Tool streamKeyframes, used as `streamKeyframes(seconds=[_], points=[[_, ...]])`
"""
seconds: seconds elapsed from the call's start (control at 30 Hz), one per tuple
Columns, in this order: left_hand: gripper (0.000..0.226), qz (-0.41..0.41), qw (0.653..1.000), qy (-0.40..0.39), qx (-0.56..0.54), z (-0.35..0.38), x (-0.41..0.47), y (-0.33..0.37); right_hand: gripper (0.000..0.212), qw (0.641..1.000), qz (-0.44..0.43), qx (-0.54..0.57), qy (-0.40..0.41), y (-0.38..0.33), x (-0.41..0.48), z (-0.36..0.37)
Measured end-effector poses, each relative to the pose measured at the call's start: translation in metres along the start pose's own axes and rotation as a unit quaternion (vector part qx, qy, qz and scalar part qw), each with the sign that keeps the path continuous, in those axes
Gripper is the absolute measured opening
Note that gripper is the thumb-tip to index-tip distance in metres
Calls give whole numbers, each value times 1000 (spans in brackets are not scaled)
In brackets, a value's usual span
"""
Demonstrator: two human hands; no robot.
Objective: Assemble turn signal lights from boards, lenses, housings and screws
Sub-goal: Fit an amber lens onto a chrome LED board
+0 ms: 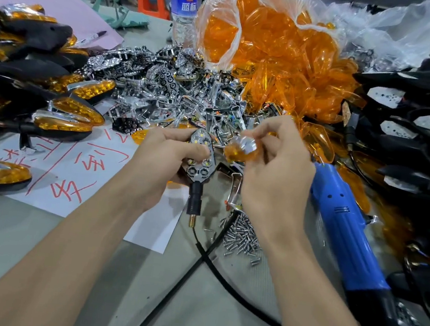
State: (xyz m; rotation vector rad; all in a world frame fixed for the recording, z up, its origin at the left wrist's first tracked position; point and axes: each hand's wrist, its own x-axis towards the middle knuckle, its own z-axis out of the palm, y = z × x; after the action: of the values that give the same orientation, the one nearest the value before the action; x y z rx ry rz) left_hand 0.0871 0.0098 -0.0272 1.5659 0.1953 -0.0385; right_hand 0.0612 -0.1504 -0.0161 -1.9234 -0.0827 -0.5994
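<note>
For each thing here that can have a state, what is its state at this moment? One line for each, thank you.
Left hand: shut on the housing.
Housing: held upright, board showing, no lens on it.
Right hand: shut on the orange lens.
Orange lens: held beside the housing, not fitted.
Blue screwdriver: lying on the table, not held.
Plastic bag: open, lenses spilling out.
Water bottle: upright, capped.
Screws: loose in a pile.

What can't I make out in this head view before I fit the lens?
- Lens in the right hand: motion-blurred, mostly covered by fingers; its orientation is unclear.
- Housing in the left hand: the left side is hidden by the thumb.
- Screws: too small to tell the head type.
- Blue screwdriver: the tip is behind the right hand.
</note>
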Motion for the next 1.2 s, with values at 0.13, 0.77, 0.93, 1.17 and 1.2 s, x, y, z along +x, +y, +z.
streamKeyframes(seconds=[0.13,0.77,0.93,1.17,1.2], points=[[18,7,1000,2,-5,4,-3,-2,55,992,-10,-39,-116,-2,-7,8],[25,54,997,39,-40,4,1,-1,30,857,189,470,-96,3,3,5],[25,60,996,42,-46,0,2,-2,27,859,217,434,-160,7,0,8],[34,67,996,34,-46,5,3,-3,62,953,102,201,-200,17,1,6],[32,69,996,36,-40,6,3,-4,65,960,97,178,-191,16,1,5]])
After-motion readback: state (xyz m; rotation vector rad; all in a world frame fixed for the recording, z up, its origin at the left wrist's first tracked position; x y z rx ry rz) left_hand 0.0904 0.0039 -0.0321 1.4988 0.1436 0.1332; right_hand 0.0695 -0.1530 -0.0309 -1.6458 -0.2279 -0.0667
